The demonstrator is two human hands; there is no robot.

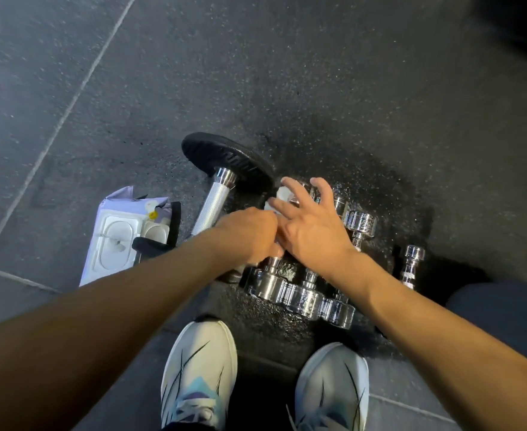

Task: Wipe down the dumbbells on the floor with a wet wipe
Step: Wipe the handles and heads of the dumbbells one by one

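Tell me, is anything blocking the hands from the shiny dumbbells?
Nothing visible. The left hand and right hand are right over the dumbbells, with the wipe under the right hand's spread fingers. The wipe pack lies off to the left.

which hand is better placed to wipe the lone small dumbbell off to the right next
Right. The right hand has the wet wipe under its fingers and lies nearer the lone dumbbell; the left hand is farther.

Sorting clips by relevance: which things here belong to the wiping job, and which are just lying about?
Job: wet wipe under the right hand; left hand; chrome dumbbells; black-plate dumbbell; wipes pack.
Lying about: black cloth-like item beside the pack.
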